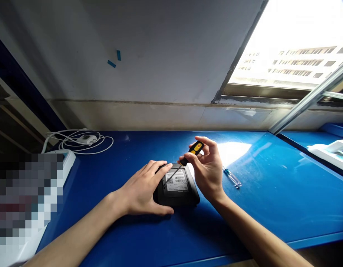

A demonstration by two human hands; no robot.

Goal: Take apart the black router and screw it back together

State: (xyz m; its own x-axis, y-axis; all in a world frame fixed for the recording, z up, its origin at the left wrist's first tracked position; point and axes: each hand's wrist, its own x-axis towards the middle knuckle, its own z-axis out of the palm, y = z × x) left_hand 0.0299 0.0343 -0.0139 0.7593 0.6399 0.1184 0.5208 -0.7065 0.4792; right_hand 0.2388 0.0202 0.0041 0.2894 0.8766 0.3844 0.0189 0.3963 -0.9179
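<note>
A black box-shaped electronic device [179,201] lies on the blue table with its white printed label [177,181] facing up. My left hand [142,187] grips its left side, thumb along the near edge and fingers over the far part. In my right hand [209,172], thumb and fingers are closed around the black and yellow handle of a screwdriver [197,148]. Its shaft slants down to the left across the label, and the tip meets the device near its left edge. Whether the tip sits in a screw is too small to tell.
Right of my right hand lies a second screwdriver [233,178] with a clear handle. A coiled white cable with a plug [89,139] rests at the back left, behind a white-edged, pixelated object [68,159]. A metal frame [307,98] and another white device [331,150] stand right.
</note>
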